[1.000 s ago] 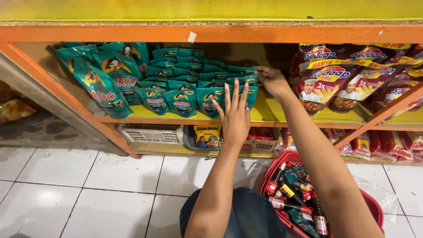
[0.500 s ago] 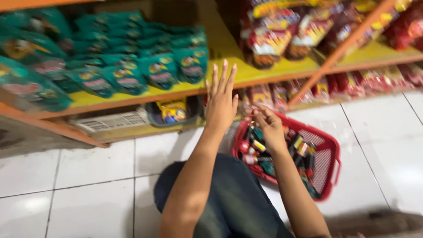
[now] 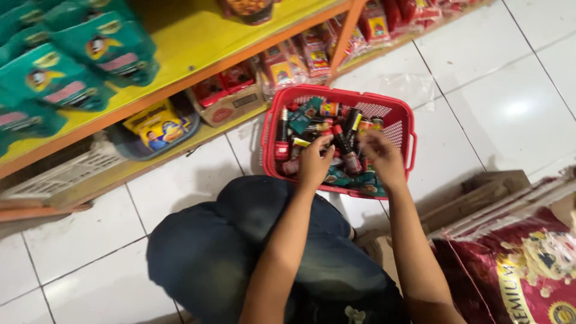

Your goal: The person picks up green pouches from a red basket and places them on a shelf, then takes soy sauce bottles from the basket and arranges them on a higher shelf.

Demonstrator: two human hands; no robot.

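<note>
While crouched over the red basket [image 3: 401,123] on the floor, both hands in it, left hand [image 3: 314,163] and right hand [image 3: 382,159] curled on small sachets [image 3: 305,116], probably light, slippery, best pinched by edges.

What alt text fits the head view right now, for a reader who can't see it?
Both hands, left hand and right hand, reach into a red plastic basket of small bottles and sachets on a white tiled floor. Green snack bags sit on a yellow shelf beside it.
</note>
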